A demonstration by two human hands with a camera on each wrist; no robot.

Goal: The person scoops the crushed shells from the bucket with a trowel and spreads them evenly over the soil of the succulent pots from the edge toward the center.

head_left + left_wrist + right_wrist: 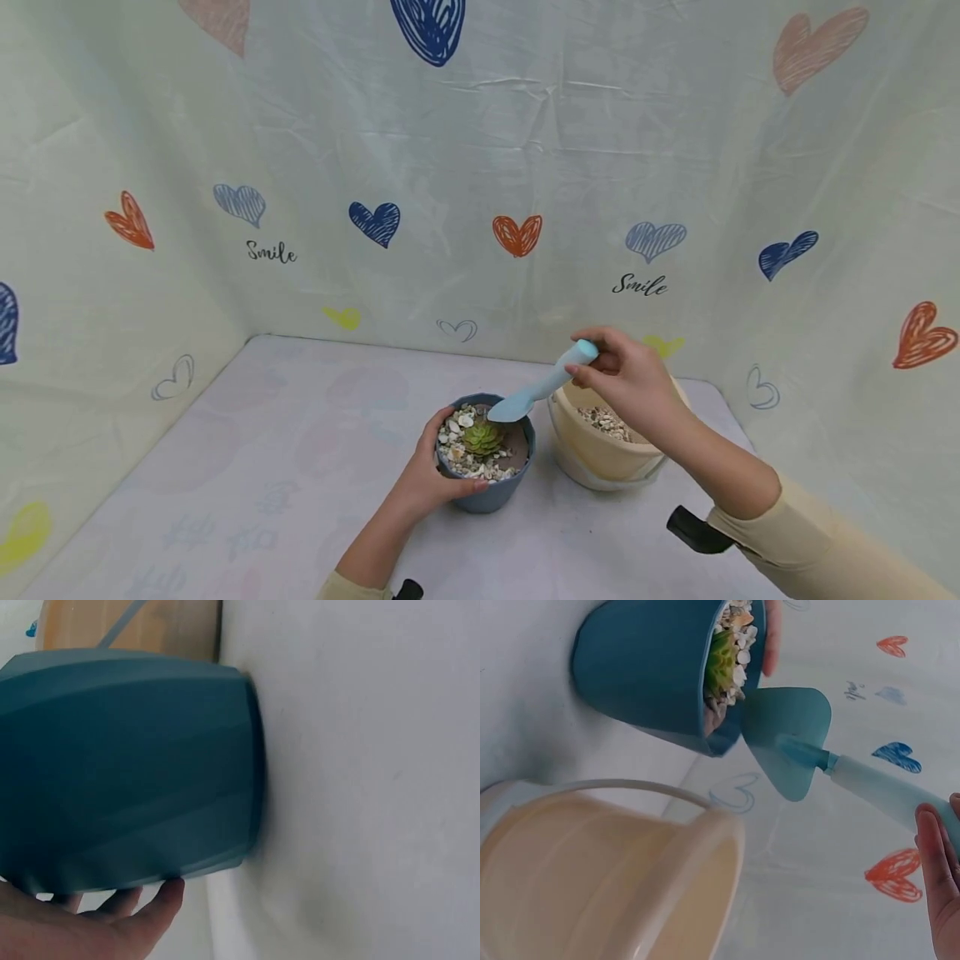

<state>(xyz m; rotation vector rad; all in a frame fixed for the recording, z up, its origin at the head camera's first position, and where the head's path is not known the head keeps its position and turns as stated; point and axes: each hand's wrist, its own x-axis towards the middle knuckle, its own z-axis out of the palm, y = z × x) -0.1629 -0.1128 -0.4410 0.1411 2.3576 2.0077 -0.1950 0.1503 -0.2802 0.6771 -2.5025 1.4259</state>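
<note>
A blue flowerpot (489, 500) stands on the table, holding a green succulent (482, 437) with pale pebbles (457, 450) around it. At the pot's right, a patch of brown soil (516, 446) shows. My left hand (431, 475) grips the pot from the left, thumb along its front; in the left wrist view its fingers touch the pot's side (127, 772). My right hand (630, 375) holds a light-blue trowel (551, 382) by its handle. The trowel's blade (791, 742) hangs over the pot's rim, close to the succulent. Whether any pebbles lie on the blade, I cannot tell.
Right of the pot stands a cream bucket (592, 467) with loose pebbles (607, 423) inside and a pale handle hanging at its front. My right forearm passes over its right side. A white curtain (562, 150) printed with hearts hangs behind the table (300, 467).
</note>
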